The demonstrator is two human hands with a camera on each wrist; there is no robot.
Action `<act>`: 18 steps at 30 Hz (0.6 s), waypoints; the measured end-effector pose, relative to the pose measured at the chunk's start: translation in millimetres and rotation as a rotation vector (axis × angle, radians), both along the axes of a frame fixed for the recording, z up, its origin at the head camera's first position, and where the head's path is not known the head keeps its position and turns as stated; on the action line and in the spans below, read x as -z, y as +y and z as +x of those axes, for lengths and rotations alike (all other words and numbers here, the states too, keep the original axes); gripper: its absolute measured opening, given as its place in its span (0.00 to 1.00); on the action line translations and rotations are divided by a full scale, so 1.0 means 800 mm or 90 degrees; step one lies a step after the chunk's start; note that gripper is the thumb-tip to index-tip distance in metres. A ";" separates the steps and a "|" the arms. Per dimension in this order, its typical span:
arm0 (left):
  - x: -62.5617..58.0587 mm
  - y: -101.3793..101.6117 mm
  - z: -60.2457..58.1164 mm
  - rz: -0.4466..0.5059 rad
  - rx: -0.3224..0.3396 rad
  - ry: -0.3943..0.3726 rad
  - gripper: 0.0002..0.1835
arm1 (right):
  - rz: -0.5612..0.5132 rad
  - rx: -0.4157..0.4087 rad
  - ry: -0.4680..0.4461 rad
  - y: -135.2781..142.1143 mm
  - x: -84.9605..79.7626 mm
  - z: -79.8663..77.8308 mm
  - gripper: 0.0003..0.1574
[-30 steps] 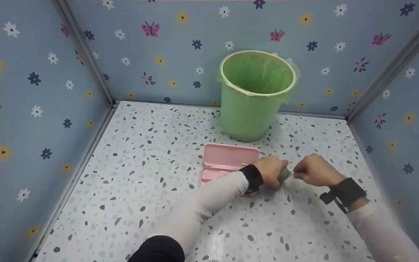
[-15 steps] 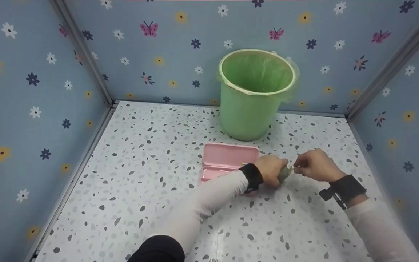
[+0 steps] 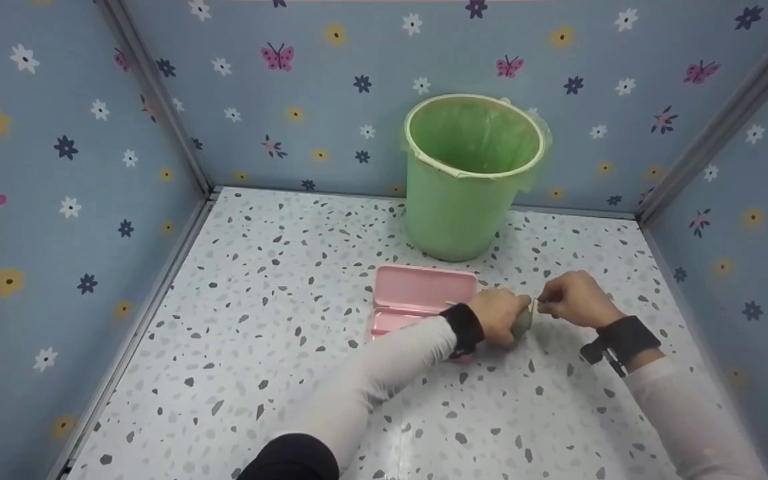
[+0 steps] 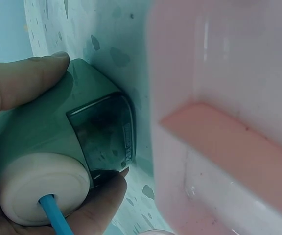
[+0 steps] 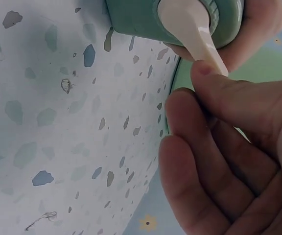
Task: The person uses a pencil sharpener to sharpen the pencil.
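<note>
A green hand-crank pencil sharpener (image 4: 43, 125) with a dark see-through shavings window is gripped in my left hand (image 3: 499, 316), thumb on one side and fingers on the other. Out of the sharpener's round cream front sticks a blue pencil (image 4: 57, 215). On its opposite side is a cream crank (image 5: 192, 29), whose end my right hand (image 3: 581, 301) pinches between thumb and forefinger. The sharpener sits low over the speckled tabletop, just right of an open pink pencil case (image 3: 424, 285). My left forearm covers part of that case.
Behind the case stands a green bucket (image 3: 461, 213) with a thin liner over its rim. Flower-patterned panels (image 3: 291, 87) wall the speckled table (image 3: 277, 320) at the back and both sides. Small shavings or threads (image 5: 43, 219) lie on the tabletop.
My right hand has risen slightly, and the crank has turned with it, now pointing more upright. The left hand keeps the sharpener in the same place beside the case.
</note>
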State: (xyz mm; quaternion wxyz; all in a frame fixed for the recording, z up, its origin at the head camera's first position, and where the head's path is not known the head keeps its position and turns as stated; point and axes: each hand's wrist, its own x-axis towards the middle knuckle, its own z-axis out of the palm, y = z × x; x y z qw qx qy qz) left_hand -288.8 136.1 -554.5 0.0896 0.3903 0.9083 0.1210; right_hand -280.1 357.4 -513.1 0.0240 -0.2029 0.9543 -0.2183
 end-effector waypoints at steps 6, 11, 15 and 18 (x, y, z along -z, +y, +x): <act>0.000 0.000 -0.001 0.005 -0.007 0.000 0.36 | 0.005 -0.005 0.012 -0.004 -0.002 0.002 0.06; 0.001 -0.001 -0.001 0.016 0.010 0.011 0.36 | 0.013 -0.002 0.019 -0.006 -0.001 0.004 0.05; 0.001 -0.002 -0.002 0.022 0.020 0.006 0.35 | 0.020 -0.001 0.025 -0.008 0.003 0.003 0.04; 0.001 -0.002 -0.002 0.026 0.024 -0.003 0.35 | 0.022 0.006 0.025 -0.008 0.005 0.003 0.03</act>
